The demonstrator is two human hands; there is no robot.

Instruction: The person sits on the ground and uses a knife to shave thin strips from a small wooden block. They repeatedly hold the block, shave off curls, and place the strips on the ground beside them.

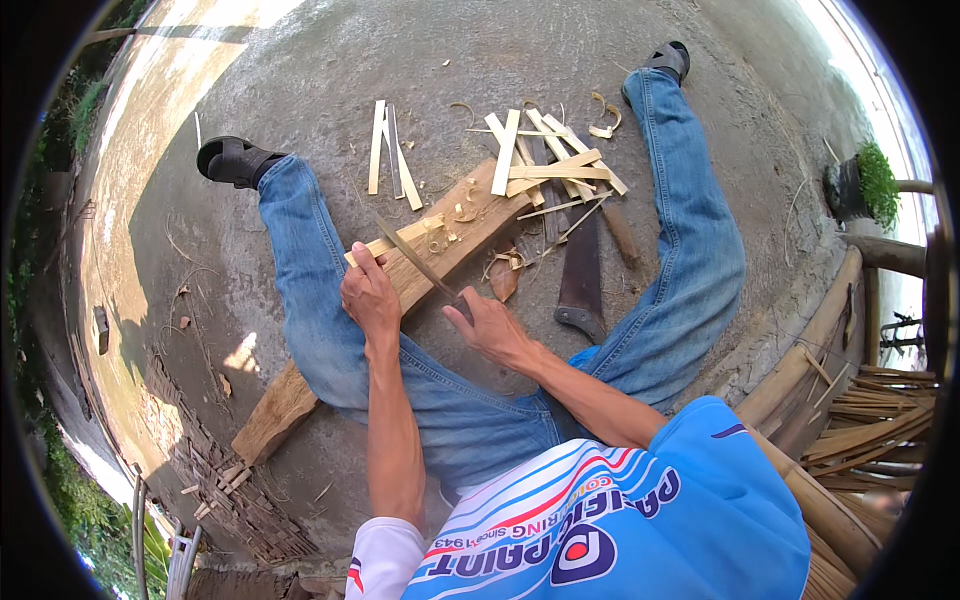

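My left hand (370,297) is closed on the near end of a pale bamboo strip (408,236), which lies across a thick wooden beam (450,255). In my right hand (492,326) is a knife, its handle mostly hidden by my fingers. The long narrow knife blade (418,255) points away to the far left and crosses close over the strip; whether it touches cannot be made out. Thin curled shavings (464,212) lie on the beam just past the strip. My legs are spread, and the beam passes over my left thigh.
Several cut strips (560,172) are heaped at the beam's far end. Two more strips (376,150) lie to the left. A handsaw (581,265) rests on the concrete floor near my right leg. A potted plant (876,182) and split bamboo (875,425) are at the right.
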